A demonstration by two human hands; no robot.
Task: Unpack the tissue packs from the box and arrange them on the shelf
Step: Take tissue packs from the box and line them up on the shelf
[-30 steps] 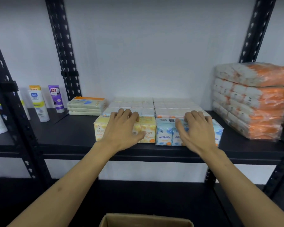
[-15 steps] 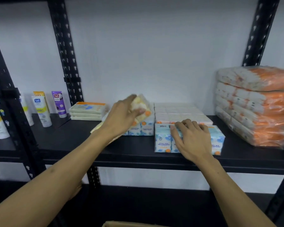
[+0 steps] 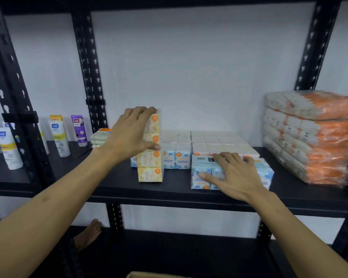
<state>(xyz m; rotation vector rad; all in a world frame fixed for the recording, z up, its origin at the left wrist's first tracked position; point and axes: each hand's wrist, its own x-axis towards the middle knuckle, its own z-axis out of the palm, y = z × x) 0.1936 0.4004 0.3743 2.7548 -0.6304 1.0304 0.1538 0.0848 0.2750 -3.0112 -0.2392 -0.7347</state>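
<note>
left hand grips upended yellow tissue pack; right hand flat on blue "fragrance free" pack

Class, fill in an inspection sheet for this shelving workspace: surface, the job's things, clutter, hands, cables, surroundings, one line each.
Surface: black metal shelf, dark and flat.
Job's things: yellow tissue pack stands on end at the shelf front; blue tissue pack lies flat; more tissue packs lie behind them; cardboard box edge below.
Clutter: cream tubes and orange-wrapped bundles on the shelf.
Hands: left hand grips the yellow pack; right hand rests spread on the blue pack.
Cables: nothing seen.
Surroundings: white wall, black uprights, a bare foot below.
</note>
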